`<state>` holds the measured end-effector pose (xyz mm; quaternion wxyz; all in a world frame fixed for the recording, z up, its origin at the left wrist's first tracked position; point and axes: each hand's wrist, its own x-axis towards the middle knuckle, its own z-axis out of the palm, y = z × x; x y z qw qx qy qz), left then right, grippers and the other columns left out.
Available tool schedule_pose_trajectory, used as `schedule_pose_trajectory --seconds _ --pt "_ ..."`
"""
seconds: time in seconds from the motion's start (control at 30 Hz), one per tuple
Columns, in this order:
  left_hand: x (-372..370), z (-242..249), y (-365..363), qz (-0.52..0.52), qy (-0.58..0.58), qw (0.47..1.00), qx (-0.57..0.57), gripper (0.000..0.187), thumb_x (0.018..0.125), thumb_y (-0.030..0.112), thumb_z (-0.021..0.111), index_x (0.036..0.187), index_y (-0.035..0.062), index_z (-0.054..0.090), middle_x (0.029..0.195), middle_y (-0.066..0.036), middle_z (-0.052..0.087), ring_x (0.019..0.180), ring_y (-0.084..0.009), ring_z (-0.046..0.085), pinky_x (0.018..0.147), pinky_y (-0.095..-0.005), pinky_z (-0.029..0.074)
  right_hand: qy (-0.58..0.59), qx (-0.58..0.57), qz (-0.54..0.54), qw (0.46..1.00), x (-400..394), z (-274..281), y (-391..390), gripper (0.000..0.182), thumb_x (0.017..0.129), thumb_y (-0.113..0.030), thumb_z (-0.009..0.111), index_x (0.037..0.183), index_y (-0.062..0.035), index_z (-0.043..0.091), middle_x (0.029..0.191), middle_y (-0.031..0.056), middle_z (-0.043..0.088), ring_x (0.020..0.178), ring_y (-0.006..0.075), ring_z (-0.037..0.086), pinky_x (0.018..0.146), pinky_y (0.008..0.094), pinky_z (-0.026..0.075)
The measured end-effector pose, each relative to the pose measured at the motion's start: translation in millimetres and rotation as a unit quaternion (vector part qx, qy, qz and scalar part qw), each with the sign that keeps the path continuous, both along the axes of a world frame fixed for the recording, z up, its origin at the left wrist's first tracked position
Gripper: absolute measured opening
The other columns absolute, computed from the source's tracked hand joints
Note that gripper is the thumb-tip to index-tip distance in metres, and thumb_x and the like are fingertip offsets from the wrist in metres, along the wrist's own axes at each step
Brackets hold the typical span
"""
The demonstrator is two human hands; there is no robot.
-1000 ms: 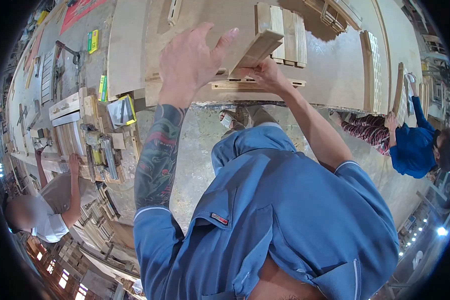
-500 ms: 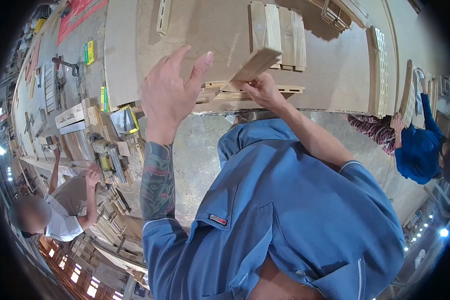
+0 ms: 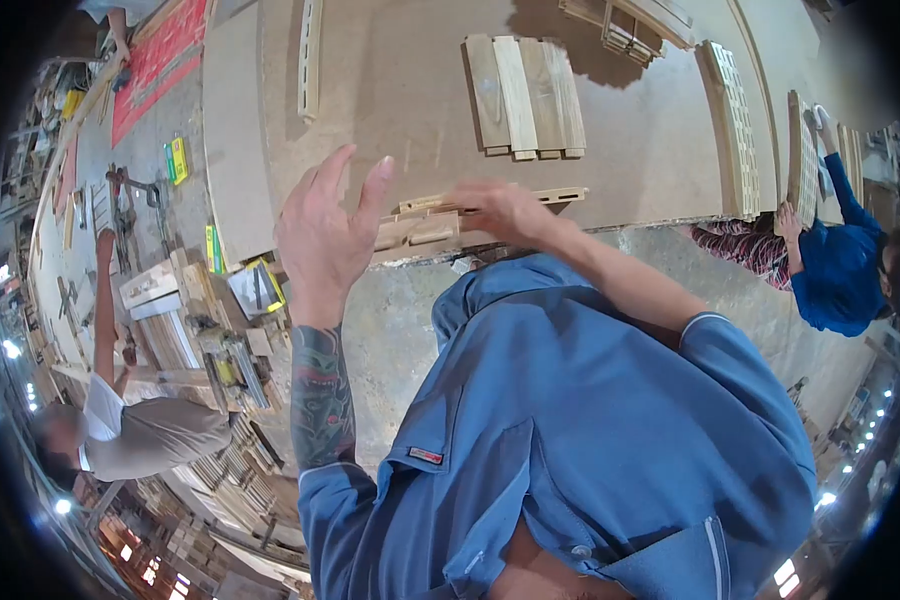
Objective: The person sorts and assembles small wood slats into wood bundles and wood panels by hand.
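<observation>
The slotted wooden strip (image 3: 568,195) lies along the near edge of the worktable (image 3: 380,80), close in front of the person in the blue shirt, its long axis running left to right across the body with the right end pitched slightly farther out. From where I stand, the right hand (image 3: 515,212) is plainly the nearer one: it comes in from the right and lies over the middle of that line of wood, so the strip shows out past it on the right. The fingers are blurred and bent over the wood; I cannot tell whether they grip it or merely rest there. The left hand (image 3: 320,235) hangs wide, thumb and fingers well spread with nothing between them, just off the left end of the line, so the wood lies to its right. Short wooden pieces (image 3: 405,232) sit between the two hands, lined up much the same way and nearer the table's edge. Farther out, well apart from both hands, four flat boards (image 3: 523,97) lie side by side, and their length points away from the person, crosswise to the strip. Another slotted piece (image 3: 310,60) lies out beyond the left hand, also pointing away.
</observation>
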<state>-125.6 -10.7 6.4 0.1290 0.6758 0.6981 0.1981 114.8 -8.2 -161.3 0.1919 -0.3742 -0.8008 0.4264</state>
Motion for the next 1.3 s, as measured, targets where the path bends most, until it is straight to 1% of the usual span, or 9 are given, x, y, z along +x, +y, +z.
schedule_pose_trajectory --seconds 0.1,0.17,0.33,0.47,0.53,0.57,0.7,0.87,1.3 --pt "-9.3 3.5 0.5 0.012 0.037 0.999 0.02 0.052 0.09 0.05 0.066 0.113 0.0036 0.069 0.102 -0.02 0.07 0.094 -0.0369 0.068 0.079 -0.0442 0.053 -0.082 0.149 -0.06 0.984 14.3 -46.3 51.7 0.045 0.086 -0.019 0.064 0.129 -0.0099 0.058 0.127 0.0195 0.06 0.118 0.0411 0.056 0.101 0.0542 0.043" --pt "-20.0 1.7 0.5 0.013 0.032 0.999 0.021 0.05 0.09 0.05 0.066 0.112 0.0041 0.07 0.103 -0.019 0.071 0.094 -0.0367 0.068 0.078 -0.044 0.053 -0.251 0.162 -0.251 0.921 -16.6 -56.5 69.3 0.05 0.087 -0.018 0.062 0.135 -0.007 0.051 0.143 0.0211 0.045 0.129 0.0459 0.046 0.106 0.0594 0.036" --pt "-21.7 -1.8 -5.9 0.005 0.034 0.999 0.019 0.048 0.09 0.049 0.068 0.116 0.0083 0.07 0.101 -0.016 0.072 0.09 -0.029 0.07 0.077 -0.0383 0.054 -0.253 0.256 -0.212 0.908 -62.1 -78.6 57.3 0.057 0.085 -0.009 0.06 0.139 -0.0093 0.042 0.141 0.0218 0.042 0.126 0.0445 0.048 0.104 0.0572 0.039" --pt "-18.7 6.3 -9.0 -0.013 0.029 0.997 0.066 0.046 0.09 0.046 0.067 0.111 0.0051 0.07 0.105 -0.017 0.071 0.096 -0.0359 0.068 0.081 -0.0429 0.054 -0.273 0.026 -0.284 0.919 -59.6 -19.3 64.9 0.047 0.084 -0.015 0.066 0.129 -0.0078 0.051 0.127 0.0193 0.059 0.121 0.0416 0.057 0.095 0.0523 0.049" --pt "-10.1 10.0 -6.0 -0.031 0.028 0.994 0.102 0.045 0.091 0.045 0.067 0.111 0.005 0.07 0.106 -0.017 0.071 0.096 -0.0359 0.068 0.082 -0.0427 0.053 -0.133 -0.225 -0.262 0.929 -41.9 -1.6 74.1 0.033 0.085 -0.019 0.07 0.111 -0.0009 0.06 0.104 0.0177 0.069 0.103 0.0327 0.067 0.086 0.0466 0.054" --pt "-1.2 11.0 -1.6 -0.054 -0.054 0.989 0.129 0.042 0.091 0.041 0.068 0.114 0.0058 0.07 0.107 -0.017 0.071 0.097 -0.0332 0.069 0.084 -0.0405 0.053 -0.029 -0.185 -0.32 0.929 -36.2 3.5 65.4 0.029 0.086 -0.022 0.073 0.099 0.0033 0.066 0.093 0.0157 0.071 0.09 0.0222 0.071 0.08 0.0388 0.056" --pt "40.5 -6.1 14.4 -0.091 -0.234 0.952 0.174 0.038 0.097 0.038 0.062 0.119 0.007 0.068 0.111 -0.018 0.071 0.101 -0.031 0.069 0.087 -0.038 0.053 0.232 -0.145 -0.284 0.919 -13.3 24.8 20.3 0.028 0.088 -0.021 0.074 0.101 0.0036 0.067 0.094 0.0127 0.072 0.092 0.0178 0.069 0.082 0.0342 0.056" --pt "56.1 -16.7 12.3 -0.12 -0.052 0.986 0.104 0.044 0.102 0.045 0.048 0.126 0.0109 0.062 0.104 -0.016 0.071 0.093 -0.0362 0.068 0.08 -0.043 0.053 0.064 -0.141 -0.192 0.969 5.9 18.6 -5.8 0.031 0.088 -0.015 0.074 0.111 0.0045 0.067 0.104 0.0136 0.073 0.094 0.0188 0.068 0.084 0.0329 0.055" --pt "55.4 -0.2 5.8 -0.089 -0.073 0.993 -0.003 0.066 0.098 0.065 0.039 0.126 0.0111 0.064 0.098 -0.019 0.071 0.096 -0.0372 0.068 0.081 -0.0445 0.052 -0.076 0.071 -0.067 0.992 -14.9 16.7 -14.0 0.024 0.08 -0.018 0.074 0.103 -0.0129 0.066 0.078 0.0154 0.069 0.071 0.0396 0.067 0.062 0.0494 0.052"
